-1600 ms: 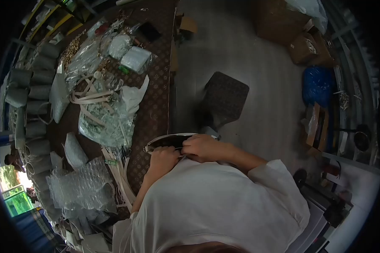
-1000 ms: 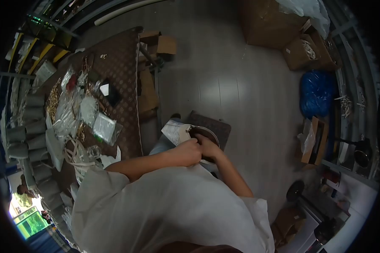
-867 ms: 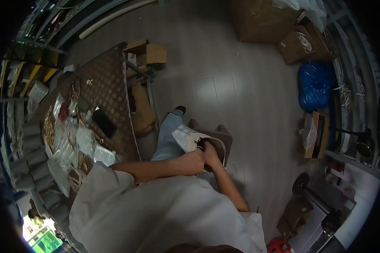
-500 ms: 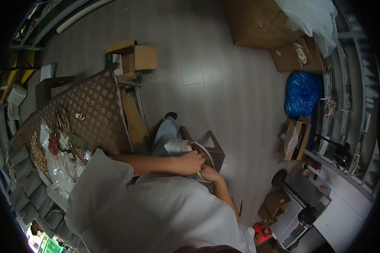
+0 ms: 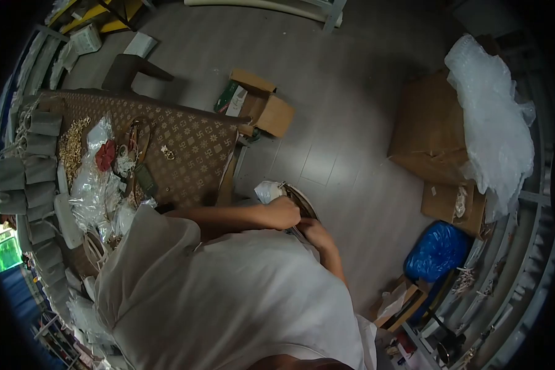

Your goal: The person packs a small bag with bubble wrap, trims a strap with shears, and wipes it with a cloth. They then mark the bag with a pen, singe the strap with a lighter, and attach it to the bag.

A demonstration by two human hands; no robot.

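A bag-like item (image 5: 302, 203) with a pale curved rim and a dark brown inside lies at my lap. My left hand (image 5: 282, 213) is closed in a fist at its near edge; what its fingers grip is hidden. Right beside it, my right hand (image 5: 315, 232) has its fingers curled round the item's near right edge. The two hands almost touch. White crumpled material (image 5: 266, 191) shows just beyond my left hand.
On the left, a brown patterned cloth (image 5: 191, 145) covers a table with gold-coloured pieces (image 5: 74, 151), plastic bags (image 5: 95, 200) and a red item (image 5: 105, 155). An open carton (image 5: 274, 116) stands beyond. At right are a large box (image 5: 428, 123), bubble wrap (image 5: 496, 123) and a blue bag (image 5: 436, 250).
The view has turned, so the table and boxes appear shifted and more of the table shows. The stool and my leg are no longer visible. My hands remain together at the bag-like item.
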